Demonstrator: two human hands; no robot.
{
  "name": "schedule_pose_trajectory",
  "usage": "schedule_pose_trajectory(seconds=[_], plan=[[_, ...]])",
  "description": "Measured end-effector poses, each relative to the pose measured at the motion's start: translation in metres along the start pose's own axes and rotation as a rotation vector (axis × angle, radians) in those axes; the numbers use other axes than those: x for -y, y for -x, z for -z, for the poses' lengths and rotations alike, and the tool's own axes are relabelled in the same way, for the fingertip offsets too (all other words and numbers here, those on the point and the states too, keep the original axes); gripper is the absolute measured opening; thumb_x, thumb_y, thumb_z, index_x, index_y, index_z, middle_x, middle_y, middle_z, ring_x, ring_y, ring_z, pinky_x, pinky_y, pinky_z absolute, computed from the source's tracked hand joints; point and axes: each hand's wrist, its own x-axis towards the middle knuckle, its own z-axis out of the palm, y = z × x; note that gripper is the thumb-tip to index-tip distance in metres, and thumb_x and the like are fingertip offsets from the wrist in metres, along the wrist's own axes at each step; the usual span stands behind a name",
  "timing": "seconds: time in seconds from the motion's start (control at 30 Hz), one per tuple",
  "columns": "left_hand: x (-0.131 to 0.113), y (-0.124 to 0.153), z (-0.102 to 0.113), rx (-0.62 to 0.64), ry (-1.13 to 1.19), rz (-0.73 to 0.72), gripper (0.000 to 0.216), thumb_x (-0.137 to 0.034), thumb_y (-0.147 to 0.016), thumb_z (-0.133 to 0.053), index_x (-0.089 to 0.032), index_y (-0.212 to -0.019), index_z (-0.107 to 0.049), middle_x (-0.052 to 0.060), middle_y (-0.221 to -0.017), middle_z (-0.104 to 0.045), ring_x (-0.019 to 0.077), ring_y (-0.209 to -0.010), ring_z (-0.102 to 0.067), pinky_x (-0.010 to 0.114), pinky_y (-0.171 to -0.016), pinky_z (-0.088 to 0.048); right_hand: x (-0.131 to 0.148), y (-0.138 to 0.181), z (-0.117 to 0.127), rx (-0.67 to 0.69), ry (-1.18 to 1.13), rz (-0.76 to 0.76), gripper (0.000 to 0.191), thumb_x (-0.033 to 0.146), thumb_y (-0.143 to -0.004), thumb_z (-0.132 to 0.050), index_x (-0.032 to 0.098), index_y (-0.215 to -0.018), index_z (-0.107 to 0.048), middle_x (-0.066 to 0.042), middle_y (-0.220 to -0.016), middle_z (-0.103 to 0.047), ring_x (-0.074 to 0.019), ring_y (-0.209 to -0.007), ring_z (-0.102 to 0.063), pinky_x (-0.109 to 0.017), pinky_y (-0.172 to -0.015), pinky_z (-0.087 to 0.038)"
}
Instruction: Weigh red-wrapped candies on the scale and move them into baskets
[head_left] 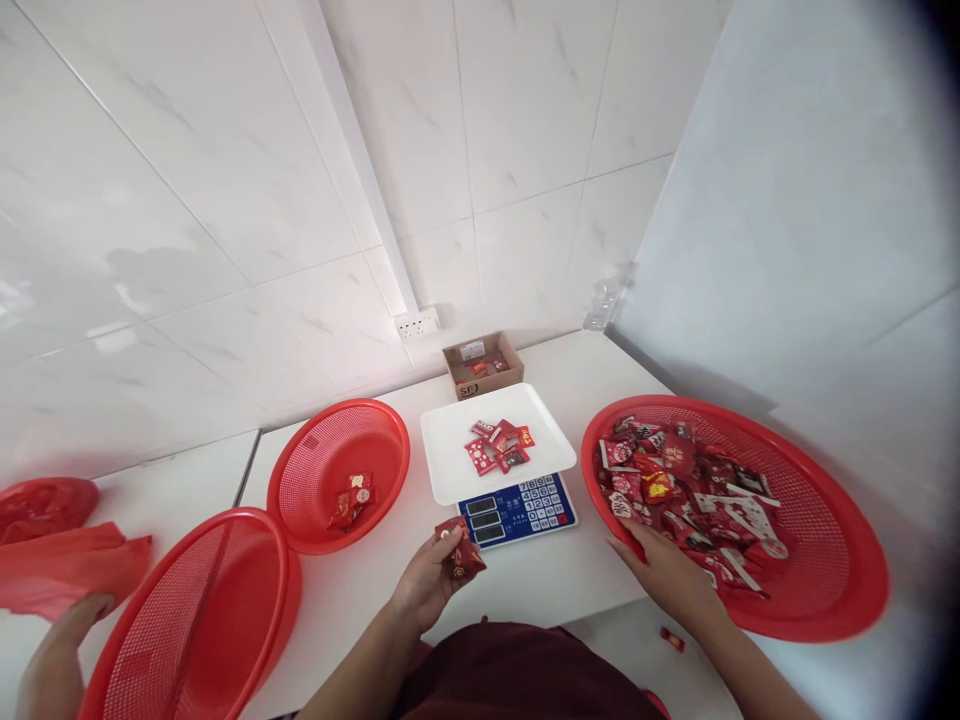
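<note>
My left hand (pixel 426 582) is closed around a small red snack packet (pixel 463 549), just in front of the digital scale (pixel 517 512). On the scale's white tray (pixel 451 455) lies a loose pile of small red packets (pixel 498 446). To the right, my right hand (pixel 667 578) grips the near-left rim of a large red plastic basket (pixel 825 560). Many mixed red, white and brown packets (pixel 679 490) fill that basket's left and middle part. Part of the right hand's fingers is hidden at the rim.
Left of the scale, a red basket (pixel 300 465) holds a few packets; another red basket (pixel 217 610) overlaps its near side. A cardboard box (pixel 486 380) with packets stands behind the tray. At far left, another person's hand (pixel 71 630) is by a red plastic bag (pixel 75 570).
</note>
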Motion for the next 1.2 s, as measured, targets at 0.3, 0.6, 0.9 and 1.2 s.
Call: schedule_pose_trajectory(seconds=[0.3, 0.6, 0.9, 1.2], plan=[[-0.002, -0.008, -0.001, 0.016, -0.018, 0.029, 0.020, -0.028, -0.079, -0.061, -0.014, -0.092, -0.055, 0.006, -0.080, -0.069, 0.0137, -0.068, -0.065, 0.026, -0.069, -0.050, 0.005, 0.003, 0.004, -0.017, 0.012, -0.030, 0.054, 0.052, -0.081, -0.034, 0.020, -0.117, -0.057, -0.011, -0.123, -0.059, -0.0272, -0.111, -0.056, -0.039, -0.084, -0.047], [-0.006, -0.013, -0.004, 0.002, -0.104, 0.013, 0.030, -0.036, -0.074, -0.066, -0.016, -0.092, -0.053, 0.004, -0.078, -0.066, 0.0117, -0.065, -0.061, 0.027, -0.067, -0.047, -0.001, -0.001, 0.000, -0.052, -0.040, -0.021, 0.054, 0.053, -0.078, -0.037, 0.018, -0.113, -0.058, -0.013, -0.120, -0.061, -0.0293, -0.107, -0.058, -0.044, -0.086, -0.046], [0.007, -0.011, -0.031, 0.258, -0.494, -0.198, 0.044, -0.032, -0.062, -0.075, -0.016, -0.096, -0.053, 0.002, -0.075, -0.062, 0.0135, -0.065, -0.057, 0.025, -0.059, -0.042, 0.092, 0.023, 0.008, 0.120, -0.552, 0.210, 0.043, 0.053, -0.081, -0.042, 0.021, -0.101, -0.062, -0.009, -0.101, -0.068, -0.0224, -0.091, -0.062, -0.035, -0.076, -0.050], [0.022, -0.013, -0.051, 0.446, -0.604, -0.153, 0.072, -0.029, -0.062, -0.075, -0.019, -0.126, -0.044, -0.003, -0.065, -0.059, 0.0110, -0.055, -0.052, 0.024, -0.056, -0.038, 0.127, 0.034, 0.011, 0.211, -0.650, 0.249, 0.033, 0.048, -0.078, -0.045, 0.020, -0.062, -0.050, 0.000, -0.064, -0.059, -0.0153, -0.063, -0.053, -0.027, -0.060, -0.042]])
